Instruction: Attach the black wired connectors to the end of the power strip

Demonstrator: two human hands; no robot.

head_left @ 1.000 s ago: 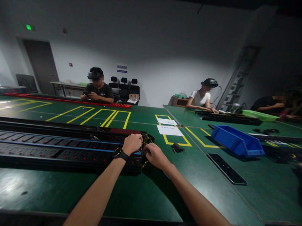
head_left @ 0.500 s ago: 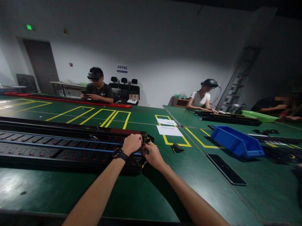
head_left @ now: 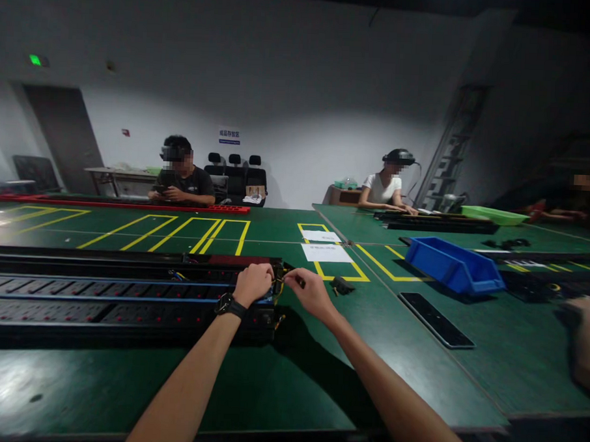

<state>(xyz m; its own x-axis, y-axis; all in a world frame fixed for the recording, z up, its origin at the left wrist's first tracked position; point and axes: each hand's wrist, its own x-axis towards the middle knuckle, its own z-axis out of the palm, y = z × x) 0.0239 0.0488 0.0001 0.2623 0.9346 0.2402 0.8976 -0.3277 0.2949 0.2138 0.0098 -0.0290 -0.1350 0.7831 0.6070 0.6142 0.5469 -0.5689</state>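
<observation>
Long black power strips with rows of sockets and small red marks lie side by side on the left. My left hand, a watch on its wrist, is closed at the right end of one strip; its fingertips are partly hidden around a small black end piece. Just right of that end, my right hand pinches what looks like a thin wire, too small to see clearly. Yellow wires stick out from the nearer strip's end. More loose coloured wires rest on the strips farther left.
A small black part lies right of my hands, near white paper sheets. Farther right are a blue bin and a phone. Co-workers sit across the green table; a blurred arm shows at the right edge.
My right hand has drawn slightly up and right, away from the strip end, its fingertips still pinched. My left hand stays at the strip end. The view has shifted a little.
</observation>
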